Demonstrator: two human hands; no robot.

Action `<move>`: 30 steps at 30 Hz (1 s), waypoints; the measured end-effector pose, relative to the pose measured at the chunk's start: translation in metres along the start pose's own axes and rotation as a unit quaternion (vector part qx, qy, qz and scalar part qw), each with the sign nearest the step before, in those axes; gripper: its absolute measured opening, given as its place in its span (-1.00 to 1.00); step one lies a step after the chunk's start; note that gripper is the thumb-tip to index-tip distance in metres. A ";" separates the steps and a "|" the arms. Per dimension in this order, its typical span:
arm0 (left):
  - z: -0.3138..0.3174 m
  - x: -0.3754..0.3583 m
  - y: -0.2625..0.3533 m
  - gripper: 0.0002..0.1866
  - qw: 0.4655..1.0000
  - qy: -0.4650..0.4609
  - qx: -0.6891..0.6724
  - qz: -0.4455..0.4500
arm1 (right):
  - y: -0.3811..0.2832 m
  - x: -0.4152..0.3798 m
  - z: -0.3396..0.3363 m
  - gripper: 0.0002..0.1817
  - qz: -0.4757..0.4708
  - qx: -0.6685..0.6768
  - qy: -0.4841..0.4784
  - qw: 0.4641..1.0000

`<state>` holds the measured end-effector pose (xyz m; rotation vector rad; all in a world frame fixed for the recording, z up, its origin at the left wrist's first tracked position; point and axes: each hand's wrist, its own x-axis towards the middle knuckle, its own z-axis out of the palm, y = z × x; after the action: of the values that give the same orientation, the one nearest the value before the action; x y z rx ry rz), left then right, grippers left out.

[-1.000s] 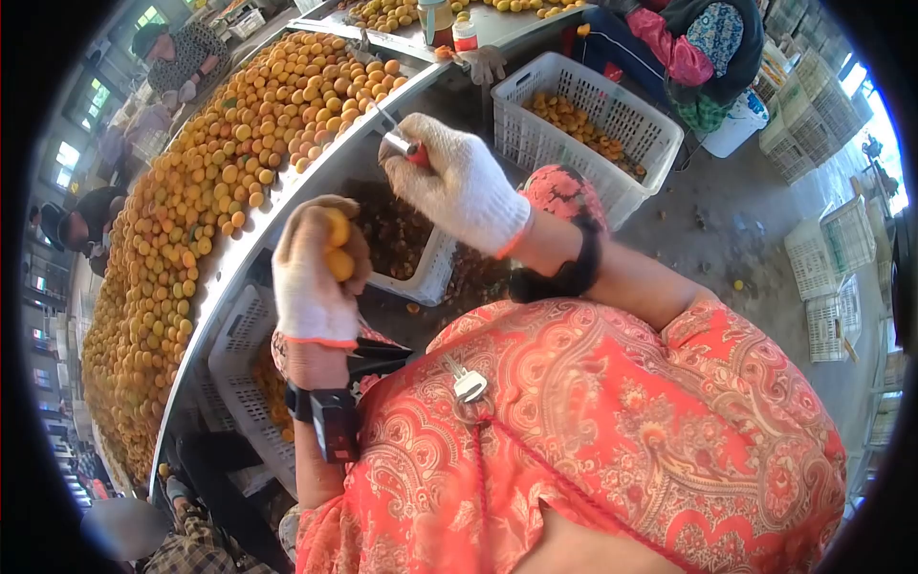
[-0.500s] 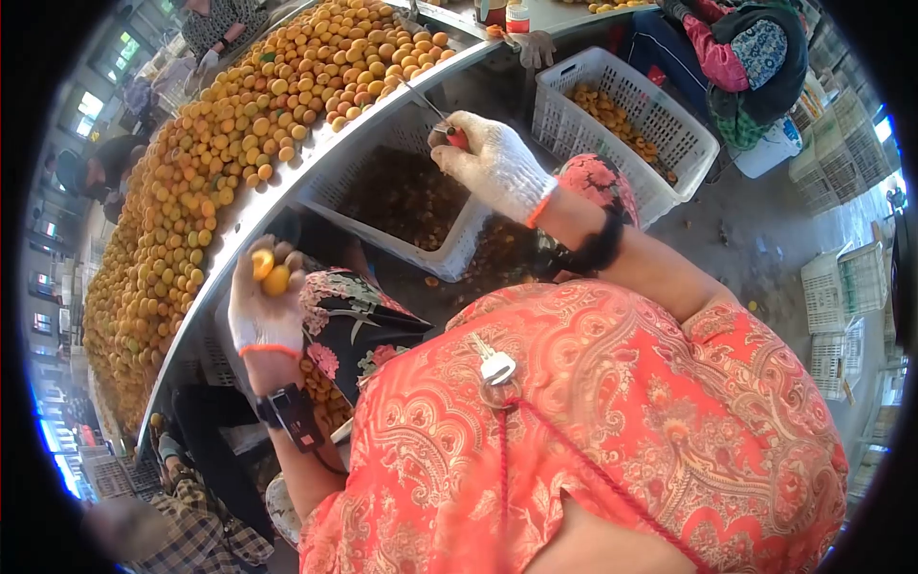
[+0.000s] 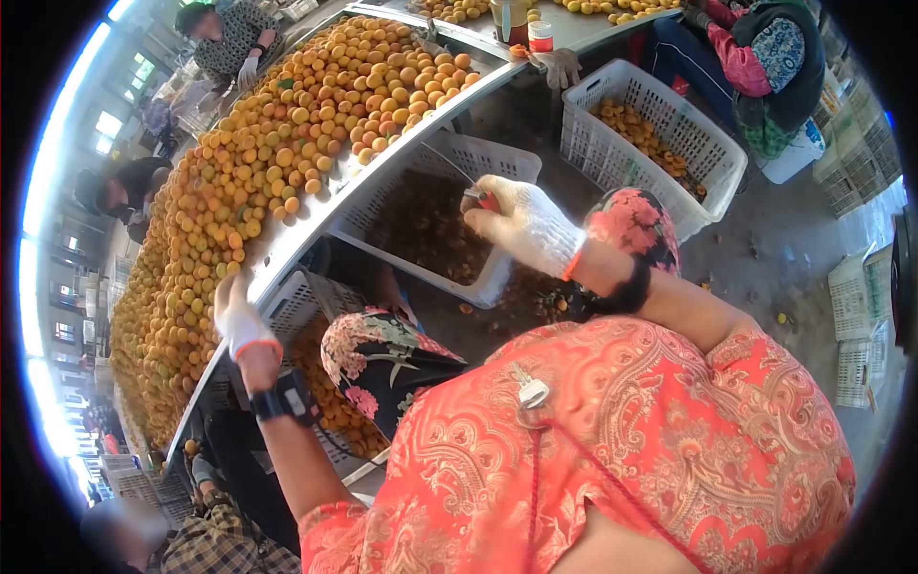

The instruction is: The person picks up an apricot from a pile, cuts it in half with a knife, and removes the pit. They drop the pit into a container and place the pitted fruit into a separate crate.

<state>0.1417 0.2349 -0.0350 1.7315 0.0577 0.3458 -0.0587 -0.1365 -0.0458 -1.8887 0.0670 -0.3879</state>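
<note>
My left hand [image 3: 241, 320], in a white glove, reaches over the metal table's edge to the heap of orange fruit [image 3: 215, 182]. Its fingers are stretched out at the fruit, and I see no piece held between them. My right hand [image 3: 531, 228], also gloved, is closed round the red handle of a knife [image 3: 488, 201]. The thin blade points up and to the left, over a white crate [image 3: 507, 271] with dark, wet-looking pieces in it. Below my left hand, beside my knee, a basket [image 3: 292, 308] contains orange fruit pieces.
Another white crate [image 3: 719, 180] with fruit pieces stands at the upper right, near a seated person [image 3: 760, 77]. A jar [image 3: 540, 38] and a glove [image 3: 557, 67] lie at the table's far edge. Other people are at the left, and stacked crates [image 3: 854, 368] stand at the right.
My left hand has let go of the orange fruit pieces and moved to the heap, its fingers now extended. The knife remains in my right hand. The view has shifted, showing more of the basket below.
</note>
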 end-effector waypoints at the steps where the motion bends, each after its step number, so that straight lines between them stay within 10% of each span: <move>1: 0.019 0.012 -0.002 -0.74 0.999 -0.035 0.011 -0.004 | 0.002 0.001 -0.002 -0.77 0.001 0.002 0.001 1.000; 12: 0.164 0.119 -0.067 -0.60 0.919 -0.273 0.286 -0.001 | 0.040 0.028 -0.010 -0.75 0.100 -0.042 -0.013 0.994; 21: 0.200 0.139 -0.078 -0.53 0.744 -0.311 0.580 0.119 | 0.069 0.040 -0.014 -0.72 0.134 -0.043 -0.011 0.990; 30: 0.186 0.117 -0.052 -0.63 0.808 -0.359 0.464 0.055 | 0.052 0.030 -0.012 -0.72 0.108 -0.053 -0.013 0.993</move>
<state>0.3099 0.0946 -0.0900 2.7453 -0.5106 -0.3608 -0.0265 -0.1731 -0.0836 -1.9666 0.2771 -0.2156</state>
